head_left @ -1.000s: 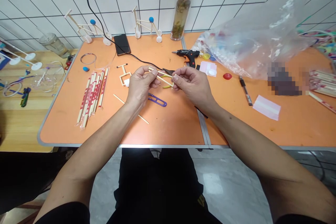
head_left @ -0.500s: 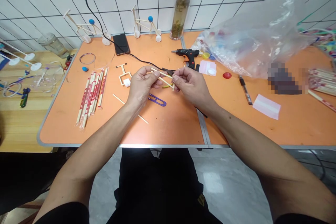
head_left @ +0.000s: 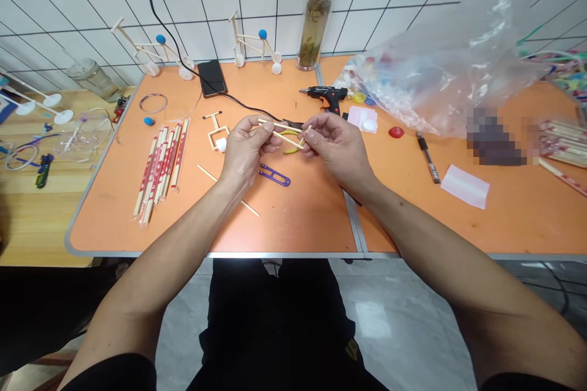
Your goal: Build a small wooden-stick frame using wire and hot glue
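Between my hands is a small frame of thin wooden sticks (head_left: 288, 139), two long sticks with a short crosspiece at the right end. My left hand (head_left: 247, 149) pinches the left ends of the long sticks between thumb and fingers. At the other end, my right hand (head_left: 337, 143) has its thumb and fingertips closed on the short stick. Pliers with yellow handles (head_left: 290, 149) lie behind the frame, partly hidden by it. Below my hands is a purple slotted plastic piece (head_left: 275, 175). A loose thin stick (head_left: 250, 208) passes under my left wrist.
Wrapped chopsticks (head_left: 158, 168) and a glued stick frame (head_left: 215, 134) lie left. Two stick models with blue balls (head_left: 263, 34) stand at the back, near a phone (head_left: 212, 77) and a glass bottle (head_left: 315, 24). A glue gun (head_left: 325, 95), plastic bag (head_left: 426, 67) and marker (head_left: 428, 157) are right.
The stick frame has turned slightly in my fingers and its short crosspiece shows more clearly. My right fingers have shifted a little; more of the yellow plier handle is visible.
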The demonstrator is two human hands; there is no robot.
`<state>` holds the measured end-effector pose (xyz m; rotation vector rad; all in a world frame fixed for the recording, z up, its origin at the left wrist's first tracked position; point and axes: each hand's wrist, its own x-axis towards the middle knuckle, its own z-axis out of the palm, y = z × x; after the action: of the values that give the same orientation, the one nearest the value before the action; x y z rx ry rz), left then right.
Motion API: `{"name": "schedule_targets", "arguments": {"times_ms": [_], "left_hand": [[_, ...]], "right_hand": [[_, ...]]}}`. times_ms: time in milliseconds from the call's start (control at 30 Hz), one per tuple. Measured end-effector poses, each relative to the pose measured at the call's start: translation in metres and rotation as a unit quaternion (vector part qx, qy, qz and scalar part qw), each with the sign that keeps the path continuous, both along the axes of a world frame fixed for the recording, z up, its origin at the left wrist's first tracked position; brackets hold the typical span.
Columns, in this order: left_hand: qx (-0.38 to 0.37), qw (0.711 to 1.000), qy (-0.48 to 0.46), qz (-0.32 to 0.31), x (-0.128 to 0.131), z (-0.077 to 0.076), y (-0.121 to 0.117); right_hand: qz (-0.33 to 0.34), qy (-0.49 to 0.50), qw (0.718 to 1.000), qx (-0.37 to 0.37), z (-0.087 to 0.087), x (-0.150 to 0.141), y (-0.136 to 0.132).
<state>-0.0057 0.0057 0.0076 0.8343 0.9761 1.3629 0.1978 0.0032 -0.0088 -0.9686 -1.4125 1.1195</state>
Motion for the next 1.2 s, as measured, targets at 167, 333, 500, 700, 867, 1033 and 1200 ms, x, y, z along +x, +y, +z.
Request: {"name": "schedule_targets", "arguments": {"times_ms": [167, 333, 500, 700, 867, 1033, 1200], "left_hand": [[0.006, 1.000, -0.001, 0.000, -0.0010, 0.0035, -0.0004], [0.011, 1.000, 0.007, -0.001, -0.0024, 0.0040, -0.0005], [0.010, 1.000, 0.014, 0.001, -0.0031, 0.0020, 0.0009], [0.021, 1.000, 0.008, 0.001, -0.0024, 0.0003, 0.0013], [0.026, 0.999, 0.021, -0.003, -0.0012, -0.0001, 0.0004], [0.038, 0.999, 0.029, -0.008, -0.0003, -0.0019, -0.0002], [0.043, 0.999, 0.025, 0.003, -0.0006, -0.0022, -0.0001]], "right_hand": [[-0.002, 0.023, 1.000, -0.021, 0.0006, 0.0026, 0.0008], [0.010, 0.020, 1.000, -0.021, -0.0004, 0.0005, 0.0019], [0.009, 0.027, 0.999, -0.041, -0.0020, -0.0003, 0.0023], [0.007, 0.015, 1.000, -0.019, -0.0012, -0.0025, 0.0004], [0.008, 0.002, 1.000, -0.010, -0.0041, -0.0056, 0.0001], [-0.015, -0.023, 1.000, -0.003, -0.0054, -0.0056, -0.0001], [-0.039, -0.046, 0.998, -0.002, 0.0007, -0.0046, -0.0027]]}}
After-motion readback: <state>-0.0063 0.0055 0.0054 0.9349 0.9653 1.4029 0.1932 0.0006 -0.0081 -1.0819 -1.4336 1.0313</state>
